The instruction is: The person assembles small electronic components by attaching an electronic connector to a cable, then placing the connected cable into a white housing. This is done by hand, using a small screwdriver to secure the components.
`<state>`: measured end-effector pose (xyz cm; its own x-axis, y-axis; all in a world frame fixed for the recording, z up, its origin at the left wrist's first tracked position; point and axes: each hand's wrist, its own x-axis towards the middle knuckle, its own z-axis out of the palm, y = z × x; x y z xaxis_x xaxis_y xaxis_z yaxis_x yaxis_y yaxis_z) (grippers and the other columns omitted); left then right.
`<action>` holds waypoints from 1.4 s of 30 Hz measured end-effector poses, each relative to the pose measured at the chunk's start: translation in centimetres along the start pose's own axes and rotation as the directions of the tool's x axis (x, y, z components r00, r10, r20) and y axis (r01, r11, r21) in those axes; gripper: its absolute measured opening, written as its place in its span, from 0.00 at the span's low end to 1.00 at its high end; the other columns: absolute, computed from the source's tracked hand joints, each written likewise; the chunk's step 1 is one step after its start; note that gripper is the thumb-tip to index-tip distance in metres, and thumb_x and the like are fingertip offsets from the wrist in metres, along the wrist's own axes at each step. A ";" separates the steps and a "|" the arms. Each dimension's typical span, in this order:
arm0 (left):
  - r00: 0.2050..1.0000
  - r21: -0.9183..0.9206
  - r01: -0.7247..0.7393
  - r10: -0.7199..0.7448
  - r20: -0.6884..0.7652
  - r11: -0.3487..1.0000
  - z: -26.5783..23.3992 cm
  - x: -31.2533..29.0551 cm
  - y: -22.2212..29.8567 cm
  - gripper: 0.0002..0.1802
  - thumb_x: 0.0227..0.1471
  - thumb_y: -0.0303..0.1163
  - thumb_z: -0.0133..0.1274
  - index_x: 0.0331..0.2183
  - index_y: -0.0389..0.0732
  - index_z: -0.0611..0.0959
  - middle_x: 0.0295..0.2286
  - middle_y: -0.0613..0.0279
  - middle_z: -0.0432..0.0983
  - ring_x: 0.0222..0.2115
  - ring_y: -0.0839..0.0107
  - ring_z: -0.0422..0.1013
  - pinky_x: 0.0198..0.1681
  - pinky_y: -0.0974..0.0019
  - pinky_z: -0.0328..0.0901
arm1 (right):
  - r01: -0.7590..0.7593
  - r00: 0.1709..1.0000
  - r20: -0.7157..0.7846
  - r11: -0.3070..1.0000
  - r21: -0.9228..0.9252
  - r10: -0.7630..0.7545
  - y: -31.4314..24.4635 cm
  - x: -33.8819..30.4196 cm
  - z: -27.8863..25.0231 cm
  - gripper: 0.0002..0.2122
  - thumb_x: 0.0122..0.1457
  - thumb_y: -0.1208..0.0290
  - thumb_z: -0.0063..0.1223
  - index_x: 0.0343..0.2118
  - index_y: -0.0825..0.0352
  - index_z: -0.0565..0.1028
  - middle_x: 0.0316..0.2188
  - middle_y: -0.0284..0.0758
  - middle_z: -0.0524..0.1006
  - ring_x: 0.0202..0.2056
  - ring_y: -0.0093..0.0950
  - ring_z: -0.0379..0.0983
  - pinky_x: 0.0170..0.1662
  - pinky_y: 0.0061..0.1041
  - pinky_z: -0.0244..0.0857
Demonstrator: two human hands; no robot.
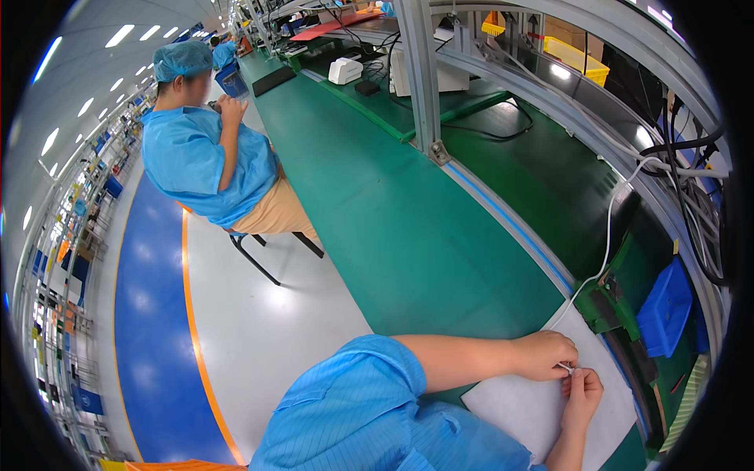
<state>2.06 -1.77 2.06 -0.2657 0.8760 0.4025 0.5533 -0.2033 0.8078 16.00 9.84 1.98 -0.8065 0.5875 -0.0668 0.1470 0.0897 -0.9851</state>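
Note:
My left hand (pixel 546 355) is closed, its fingertips around a small whitish piece (pixel 567 367). From below, my right hand (pixel 583 395) pinches the same piece between thumb and fingers. Both hands meet just above a white sheet (pixel 510 408) on the green bench. The piece is too small to name. A thin white cable (pixel 605 263) runs down from the frame and reaches the sheet beside my left hand. Whether it joins the piece cannot be made out.
A green bench top (pixel 377 204) stretches away to the left. Behind it are a metal post (pixel 418 71), a blue bin (pixel 665 308), a green fixture (pixel 601 308) and black cables (pixel 691 235). A co-worker (pixel 208 149) in blue sits along the bench, hands raised.

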 end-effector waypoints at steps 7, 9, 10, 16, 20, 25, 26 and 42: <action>1.000 0.004 0.000 0.000 -0.005 1.000 -0.1 0.0 0.1 0.05 0.37 0.28 0.53 0.21 0.37 0.74 0.22 0.58 0.70 0.27 0.59 0.68 0.30 0.59 0.62 | 0.021 1.000 0.011 1.000 -0.002 -0.021 0.0 0.2 -0.2 0.10 0.55 0.70 0.48 0.21 0.69 0.68 0.15 0.29 0.68 0.17 0.15 0.60 0.20 0.12 0.54; 1.000 0.011 0.002 -0.002 0.003 1.000 0.0 0.1 0.0 0.05 0.37 0.28 0.53 0.21 0.37 0.74 0.22 0.59 0.71 0.27 0.59 0.68 0.30 0.59 0.61 | -0.005 1.000 0.002 1.000 0.023 0.005 0.2 0.1 -0.2 0.10 0.55 0.70 0.48 0.21 0.69 0.68 0.16 0.29 0.68 0.17 0.15 0.60 0.20 0.12 0.55; 1.000 0.003 -0.014 0.014 -0.011 1.000 0.0 0.0 -0.1 0.05 0.37 0.28 0.53 0.21 0.37 0.74 0.22 0.59 0.71 0.27 0.59 0.68 0.30 0.59 0.61 | -0.006 1.000 0.001 1.000 0.022 0.006 0.1 0.1 -0.1 0.10 0.55 0.70 0.48 0.21 0.69 0.68 0.16 0.29 0.68 0.17 0.15 0.60 0.20 0.12 0.55; 1.000 0.000 0.005 -0.005 0.006 1.000 0.0 0.0 -0.1 0.05 0.38 0.28 0.52 0.22 0.38 0.75 0.22 0.59 0.71 0.27 0.59 0.68 0.31 0.59 0.61 | 0.010 1.000 0.005 1.000 -0.002 -0.010 -0.1 0.2 -0.1 0.10 0.55 0.70 0.48 0.21 0.69 0.68 0.16 0.29 0.68 0.17 0.15 0.60 0.21 0.13 0.55; 1.000 -0.028 0.021 -0.021 0.013 0.999 -0.1 0.0 0.2 0.06 0.38 0.28 0.53 0.23 0.38 0.75 0.23 0.59 0.71 0.29 0.60 0.68 0.32 0.59 0.62 | 0.006 1.000 0.017 1.000 0.020 -0.006 -0.1 0.1 -0.1 0.09 0.55 0.70 0.48 0.21 0.69 0.68 0.16 0.29 0.68 0.18 0.15 0.60 0.21 0.12 0.55; 1.000 -0.013 0.010 -0.010 0.019 1.000 -0.1 0.0 0.1 0.07 0.38 0.28 0.53 0.25 0.38 0.75 0.24 0.59 0.71 0.29 0.59 0.68 0.32 0.59 0.62 | -0.004 1.000 0.011 1.000 0.015 0.004 -0.1 0.2 0.0 0.09 0.55 0.70 0.47 0.22 0.69 0.68 0.16 0.29 0.68 0.18 0.15 0.60 0.21 0.12 0.54; 1.000 -0.011 -0.001 0.001 0.008 1.000 -0.1 0.0 0.0 0.07 0.38 0.27 0.53 0.25 0.38 0.75 0.24 0.59 0.71 0.29 0.59 0.68 0.33 0.60 0.62 | -0.001 1.000 0.013 1.000 0.001 0.001 -0.4 0.3 0.0 0.09 0.55 0.70 0.47 0.21 0.69 0.68 0.16 0.29 0.68 0.18 0.15 0.60 0.21 0.12 0.54; 0.999 0.085 0.040 -0.043 0.027 0.996 0.0 0.1 -0.1 0.10 0.47 0.34 0.47 0.24 0.37 0.75 0.23 0.57 0.72 0.28 0.58 0.68 0.30 0.59 0.62 | 0.018 1.000 0.009 1.000 0.011 -0.018 -0.1 0.1 -0.2 0.07 0.54 0.71 0.49 0.32 0.70 0.70 0.21 0.28 0.70 0.21 0.14 0.62 0.23 0.11 0.57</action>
<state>1.95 -1.70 2.05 -0.2675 0.8956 0.3556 0.6072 -0.1299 0.7839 16.02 10.07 2.06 -0.8143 0.5783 -0.0505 0.1260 0.0911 -0.9878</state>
